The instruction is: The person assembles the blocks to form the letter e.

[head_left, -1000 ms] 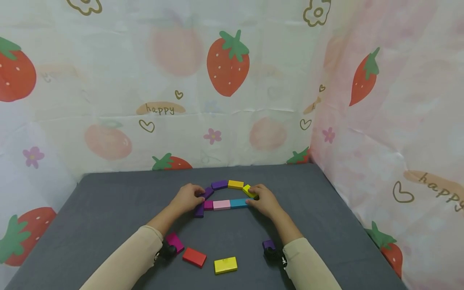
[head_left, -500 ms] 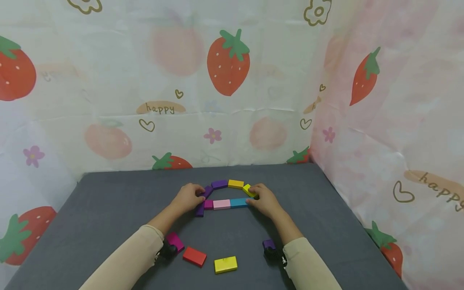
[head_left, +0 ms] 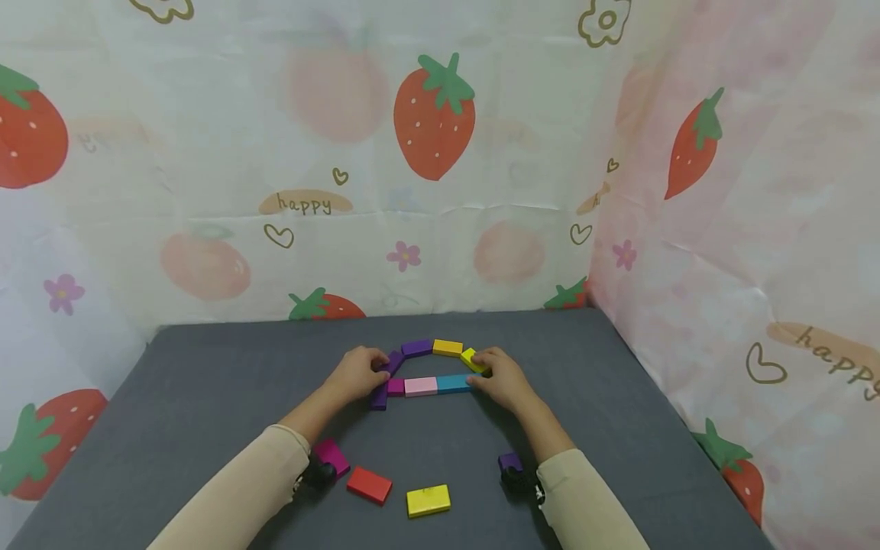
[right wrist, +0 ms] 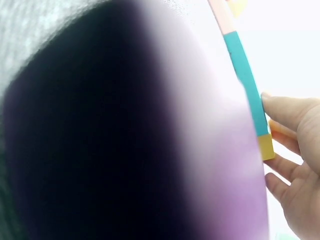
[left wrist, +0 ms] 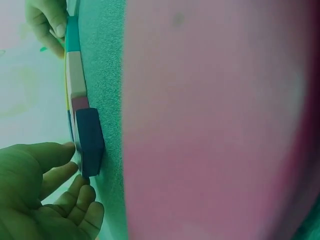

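Currently, a magenta block [head_left: 334,457] lies near the left cuff [head_left: 292,439] on the grey desk [head_left: 206,412]; behind it the left hand [head_left: 354,376], thumb and fingers parted, touches purple blocks [head_left: 379,398] at an arch's left end. A red block [head_left: 369,486] lies nearer. A pink block [head_left: 421,386] sits mid-row across the arch's base, beyond a loose yellow block [head_left: 428,501]. The right hand [head_left: 505,380], digits likewise parted, rests its thumb against the blue block [head_left: 452,383]; farthest right lies a violet block [head_left: 509,461].
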Demonstrator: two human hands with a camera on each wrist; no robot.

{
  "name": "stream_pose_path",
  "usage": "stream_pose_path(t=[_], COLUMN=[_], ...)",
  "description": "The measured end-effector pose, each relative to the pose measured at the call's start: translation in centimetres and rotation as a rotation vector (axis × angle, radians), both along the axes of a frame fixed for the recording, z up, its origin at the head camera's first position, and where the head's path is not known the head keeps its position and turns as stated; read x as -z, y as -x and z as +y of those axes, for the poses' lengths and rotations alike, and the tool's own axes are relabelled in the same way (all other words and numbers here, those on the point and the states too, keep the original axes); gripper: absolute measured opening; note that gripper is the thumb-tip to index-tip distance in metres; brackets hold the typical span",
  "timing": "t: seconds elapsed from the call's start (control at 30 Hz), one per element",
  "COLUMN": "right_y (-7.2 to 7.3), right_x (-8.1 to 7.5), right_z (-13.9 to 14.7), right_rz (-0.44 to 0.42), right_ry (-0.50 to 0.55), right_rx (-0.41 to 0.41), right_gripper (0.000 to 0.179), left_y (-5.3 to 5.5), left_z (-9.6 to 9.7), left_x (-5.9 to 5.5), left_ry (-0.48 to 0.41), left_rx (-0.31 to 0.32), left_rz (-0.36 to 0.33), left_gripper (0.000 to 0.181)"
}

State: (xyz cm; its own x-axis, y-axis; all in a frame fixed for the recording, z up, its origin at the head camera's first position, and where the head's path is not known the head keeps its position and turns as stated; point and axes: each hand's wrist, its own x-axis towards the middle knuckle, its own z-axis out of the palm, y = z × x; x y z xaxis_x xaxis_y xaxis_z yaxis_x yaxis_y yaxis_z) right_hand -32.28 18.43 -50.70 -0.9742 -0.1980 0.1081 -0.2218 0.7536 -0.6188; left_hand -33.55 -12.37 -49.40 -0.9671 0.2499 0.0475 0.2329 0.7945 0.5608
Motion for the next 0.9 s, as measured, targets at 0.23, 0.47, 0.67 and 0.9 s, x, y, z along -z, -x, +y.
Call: stream_pose_path(t=[0.23, 0.47, 0.67, 0.9], right_y=[-0.1, -0.2, 0.0, 0.0], right_x=[0.0, -0.1, -0.2, -0.2], right_z=[-0.1, -0.1, 0.0, -0.1], right_rz=[-0.006, -0.011, -0.012, -0.013], right_ry=[0.010, 0.008, 0.007, -0.003], right_rx=[0.000, 0.004, 0.009, 0.010], right_gripper=[0.047, 0.047, 0.048, 0.047], left_y=[-0.8, -2.0, -3.2, -5.2], left_z=[-0.8, -2.4, -3.9, -5.6], left_x=[-0.6, -1.6, -2.3, -2.5], left_ry=[-0.024, -0.037, -0.048, -0.074], left_rx=[0.004, 0.015, 0.036, 0.061], left_rz=[-0.026, -0.014, 0.008, 0.022], left_gripper=[0.032, 0.037, 0.036, 0.036])
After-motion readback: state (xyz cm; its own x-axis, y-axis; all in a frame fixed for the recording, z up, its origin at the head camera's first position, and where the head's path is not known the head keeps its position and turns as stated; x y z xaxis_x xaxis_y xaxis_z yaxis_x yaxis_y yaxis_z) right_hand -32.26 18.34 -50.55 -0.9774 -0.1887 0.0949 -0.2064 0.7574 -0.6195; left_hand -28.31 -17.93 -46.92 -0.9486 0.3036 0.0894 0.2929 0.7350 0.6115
